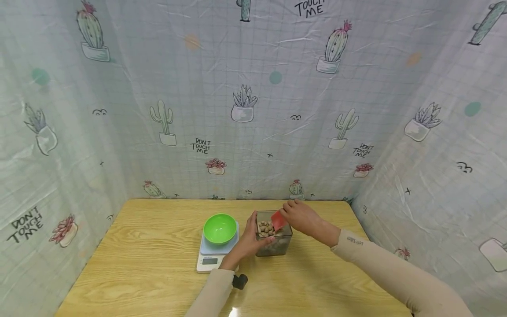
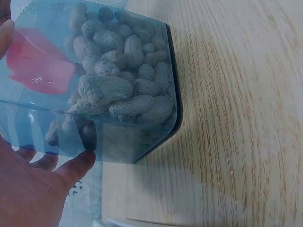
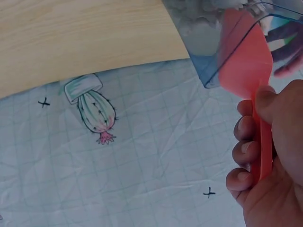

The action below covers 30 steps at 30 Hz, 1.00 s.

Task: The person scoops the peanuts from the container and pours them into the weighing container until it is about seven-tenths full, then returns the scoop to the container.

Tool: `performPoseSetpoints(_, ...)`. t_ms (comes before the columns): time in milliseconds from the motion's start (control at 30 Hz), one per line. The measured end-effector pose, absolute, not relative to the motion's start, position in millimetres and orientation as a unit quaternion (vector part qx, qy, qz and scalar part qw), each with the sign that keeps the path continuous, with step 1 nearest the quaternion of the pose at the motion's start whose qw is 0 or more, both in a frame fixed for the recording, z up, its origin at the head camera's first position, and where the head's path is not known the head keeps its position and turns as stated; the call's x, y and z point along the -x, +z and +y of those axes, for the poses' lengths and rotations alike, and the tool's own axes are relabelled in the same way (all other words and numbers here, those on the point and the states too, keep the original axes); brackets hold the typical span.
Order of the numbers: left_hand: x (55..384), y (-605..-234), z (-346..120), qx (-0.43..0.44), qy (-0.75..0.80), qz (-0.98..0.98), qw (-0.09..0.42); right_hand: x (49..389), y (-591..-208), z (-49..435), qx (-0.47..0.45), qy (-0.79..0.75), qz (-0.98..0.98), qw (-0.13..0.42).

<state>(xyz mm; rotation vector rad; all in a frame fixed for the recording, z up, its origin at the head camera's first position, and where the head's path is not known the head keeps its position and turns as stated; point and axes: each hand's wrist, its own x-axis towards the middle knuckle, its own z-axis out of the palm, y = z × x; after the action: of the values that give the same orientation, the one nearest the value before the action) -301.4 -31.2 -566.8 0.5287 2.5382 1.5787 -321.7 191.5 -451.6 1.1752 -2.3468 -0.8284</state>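
A clear plastic container (image 1: 273, 248) holding unshelled peanuts (image 2: 106, 90) stands on the table. My left hand (image 1: 248, 237) grips its left side, with the thumb along the front rim and the fingers against the wall. From the right, my right hand (image 1: 303, 217) reaches over the rim. Its fingers curl round the handle of a red scoop (image 3: 244, 52). The scoop's blade is inside the container and tilts down towards the peanuts. Through the wall in the left wrist view, the blade shows beside the heap; whether it carries peanuts I cannot tell.
Left of the container, a white kitchen scale (image 1: 210, 261) bears a green bowl (image 1: 220, 229). My left forearm passes close to the scale's right side. Behind the wooden table (image 1: 158, 246) hangs a cactus-print curtain (image 1: 253, 145), which also flanks both sides.
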Motion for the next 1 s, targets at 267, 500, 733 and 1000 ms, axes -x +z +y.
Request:
performPoseSetpoints(267,298,-567,-30,-0.176,0.52,0.835,0.049,329,-471,190,-0.414,-0.31,-0.838,0.173)
performPoseSetpoints(500,298,-564,-30,-0.174,0.515,0.838,0.046,338,-476,193,-0.436,-0.259,-0.847,0.16)
performPoseSetpoints(733,300,-564,-29,-0.176,0.507,0.842,0.054,335,-483,202,-0.437,-0.233,-0.854,0.163)
performPoseSetpoints(1000,302,-564,-31,-0.175,0.504,0.843,0.067,335,-482,202,-0.44,-0.214,-0.856,0.17)
